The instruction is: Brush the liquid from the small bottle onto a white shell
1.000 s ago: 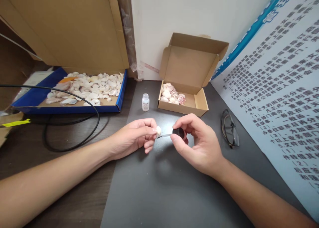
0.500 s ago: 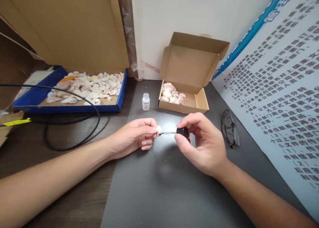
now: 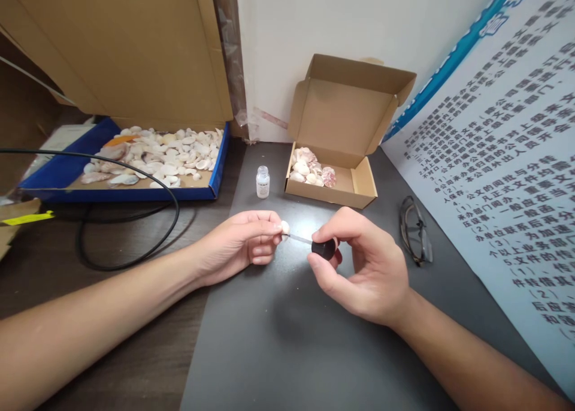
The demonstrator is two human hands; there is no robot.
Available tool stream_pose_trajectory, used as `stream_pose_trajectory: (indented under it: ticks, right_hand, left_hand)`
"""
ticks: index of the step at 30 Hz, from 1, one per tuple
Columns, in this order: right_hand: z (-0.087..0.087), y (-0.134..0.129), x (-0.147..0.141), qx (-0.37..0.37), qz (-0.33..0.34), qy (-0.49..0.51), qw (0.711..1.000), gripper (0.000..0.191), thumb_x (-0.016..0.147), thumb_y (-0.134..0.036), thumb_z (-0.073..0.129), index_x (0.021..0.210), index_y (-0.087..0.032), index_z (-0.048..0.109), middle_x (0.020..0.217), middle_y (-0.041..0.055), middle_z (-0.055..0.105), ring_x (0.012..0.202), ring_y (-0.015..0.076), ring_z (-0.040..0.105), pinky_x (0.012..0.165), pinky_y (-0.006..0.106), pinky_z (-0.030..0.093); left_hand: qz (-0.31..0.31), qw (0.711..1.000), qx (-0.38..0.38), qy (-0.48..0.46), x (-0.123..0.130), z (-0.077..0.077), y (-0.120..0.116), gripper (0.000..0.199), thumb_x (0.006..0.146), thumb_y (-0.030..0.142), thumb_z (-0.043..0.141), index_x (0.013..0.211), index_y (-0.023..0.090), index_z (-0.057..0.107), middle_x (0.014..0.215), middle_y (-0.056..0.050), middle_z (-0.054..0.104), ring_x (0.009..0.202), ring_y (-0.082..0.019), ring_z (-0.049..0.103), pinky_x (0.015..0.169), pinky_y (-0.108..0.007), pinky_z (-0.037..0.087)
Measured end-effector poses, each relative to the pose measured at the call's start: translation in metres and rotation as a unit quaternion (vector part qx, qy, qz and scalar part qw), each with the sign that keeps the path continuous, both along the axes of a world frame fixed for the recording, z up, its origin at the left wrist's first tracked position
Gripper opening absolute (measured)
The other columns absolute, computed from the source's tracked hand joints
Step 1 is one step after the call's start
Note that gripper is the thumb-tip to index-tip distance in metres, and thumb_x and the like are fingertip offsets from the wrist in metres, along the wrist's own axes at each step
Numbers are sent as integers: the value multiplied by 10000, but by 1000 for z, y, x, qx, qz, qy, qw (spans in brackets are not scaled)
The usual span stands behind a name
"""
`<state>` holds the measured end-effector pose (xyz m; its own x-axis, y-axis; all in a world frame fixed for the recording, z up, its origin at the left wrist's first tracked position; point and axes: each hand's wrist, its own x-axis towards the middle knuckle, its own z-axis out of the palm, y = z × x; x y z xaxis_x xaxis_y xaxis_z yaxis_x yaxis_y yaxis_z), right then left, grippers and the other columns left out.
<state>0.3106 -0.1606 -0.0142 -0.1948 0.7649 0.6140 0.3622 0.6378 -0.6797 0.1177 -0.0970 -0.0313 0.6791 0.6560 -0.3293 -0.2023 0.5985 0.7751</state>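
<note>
Between the thumb and fingers of my left hand [image 3: 249, 240] is a small white seashell [image 3: 285, 227], its edge sticking out to the right. My right hand [image 3: 359, 267] grips the black cap of a brush applicator [image 3: 323, 249]. The applicator's thin pale stem points left, and its tip reaches the shell's lower edge; whether it touches cannot be made out. A small uncapped glass bottle [image 3: 263, 182] with a printed label stands upright beyond my left hand, with whitish contents.
A blue-edged carton [image 3: 215, 174] of white shells stands at left. A small brown box [image 3: 330, 193] with shells is at the back. Folded glasses [image 3: 414, 231] lie at right, beside a printed poster [image 3: 503, 159]. A black cable [image 3: 175, 219] loops at left.
My right hand has shifted slightly left, bringing the applicator closer and tilting its cap end lower. My left hand, still pinching the shell, has barely moved.
</note>
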Motion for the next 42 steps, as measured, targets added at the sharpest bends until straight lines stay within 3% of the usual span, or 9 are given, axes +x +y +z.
stream_pose_trajectory:
  ticks: [26,42]
  right_hand:
    - [-5,2,3,-50,-24,-9,998,215,768,-63,635,901,-218,567,742,-39,510,555,81,457,500,243,427]
    - [-5,2,2,-43,-44,19,998,208,790,-85,630,926,-229,564,765,-47,527,606,86,493,560,249,441]
  left_hand:
    - [-5,1000,-11,-17,-2,-1,0,97,847,157,632,766,113,602,647,20,482,512,-44,368,481,-155,325]
    - [-6,1000,-12,-9,-2,1,0,71,844,142,607,778,116,603,642,21,472,512,-50,362,479,-157,322]
